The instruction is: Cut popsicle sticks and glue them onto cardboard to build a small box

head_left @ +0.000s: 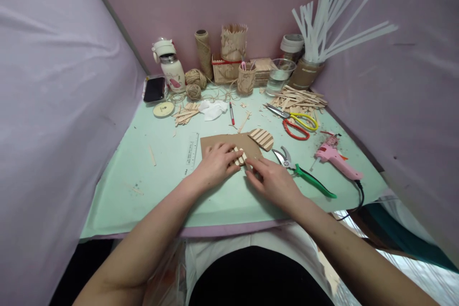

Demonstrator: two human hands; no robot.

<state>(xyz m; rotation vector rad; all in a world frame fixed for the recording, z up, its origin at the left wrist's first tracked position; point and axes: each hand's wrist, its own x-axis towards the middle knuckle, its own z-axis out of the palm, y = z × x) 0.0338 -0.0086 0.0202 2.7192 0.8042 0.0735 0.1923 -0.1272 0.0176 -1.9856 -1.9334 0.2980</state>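
A sheet of brown cardboard (211, 141) lies on the pale green tabletop. Over its lower part, a small piece of light wooden sticks (241, 158) sits between my hands. My left hand (219, 162) rests on this piece from the left, fingers spread over it. From the right, my right hand (268, 177) touches the edge of the piece with its fingertips; whether they pinch a stick is too small to tell. A rounded striped piece (261, 138) of sticks on cardboard lies at the sheet's upper right corner. A clear ruler (192, 153) is left of the sheet.
Green-handled pruners (311, 180), a pink glue gun (339, 160) with a cord and red-and-yellow scissors (296, 122) lie on the right. Behind are piled wooden sticks (297, 99), a water bowl (278, 79), twine (195, 79), a bottle (173, 71) and a phone (155, 89).
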